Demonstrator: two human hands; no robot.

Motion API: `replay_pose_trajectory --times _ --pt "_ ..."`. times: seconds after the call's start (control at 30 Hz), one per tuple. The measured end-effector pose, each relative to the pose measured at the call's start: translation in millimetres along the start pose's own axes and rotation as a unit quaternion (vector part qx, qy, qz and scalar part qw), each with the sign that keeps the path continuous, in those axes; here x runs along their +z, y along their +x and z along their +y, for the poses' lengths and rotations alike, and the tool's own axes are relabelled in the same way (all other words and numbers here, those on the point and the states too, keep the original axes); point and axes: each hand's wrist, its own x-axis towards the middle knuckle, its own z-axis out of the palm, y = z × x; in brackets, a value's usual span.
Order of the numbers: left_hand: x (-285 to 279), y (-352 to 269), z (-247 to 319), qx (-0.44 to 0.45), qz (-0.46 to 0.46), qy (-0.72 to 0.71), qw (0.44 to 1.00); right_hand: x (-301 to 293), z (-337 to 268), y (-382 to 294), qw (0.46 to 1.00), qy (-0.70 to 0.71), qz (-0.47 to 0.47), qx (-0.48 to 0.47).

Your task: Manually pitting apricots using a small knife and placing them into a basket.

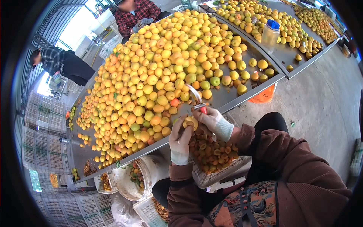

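Note:
My left hand [180,140], in a pale glove, holds a cut apricot [190,122] between thumb and fingers; its brown pit shows in the opened flesh. My gloved right hand [214,122] grips the red handle of a small curved knife [195,93], with the blade pointing up and away over the table edge. Both hands are close together in front of the steel table [227,98]. A large heap of yellow apricots [158,76] covers much of it. Below my hands stands a plastic crate [204,179] with many apricot halves [214,159] in it.
A white bucket [151,173] holding fruit and leaves stands left of the crate, near a white basket of pits [147,212]. An orange bucket [262,96] is under the table. A blue-lidded jar [270,33] stands on the tabletop. Two people [137,17] are beyond the table.

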Motion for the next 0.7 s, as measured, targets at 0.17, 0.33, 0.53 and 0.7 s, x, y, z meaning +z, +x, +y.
replay_pose_trajectory --times 0.17,0.33,0.53,0.7 --pt "-3 1 -15 -0.005 -0.027 -0.024 0.999 -5 -26 10 0.984 0.135 0.041 -0.110" --pt "13 1 -15 -0.037 -0.071 -0.035 0.996 5 -36 10 0.966 0.168 0.052 -0.189" --pt "25 -2 -13 -0.060 -0.063 -0.035 0.996 7 -23 13 0.983 0.052 0.070 -0.163" --pt "23 1 -26 0.000 -0.052 -0.021 0.998 22 -18 15 0.969 0.032 0.141 -0.201"
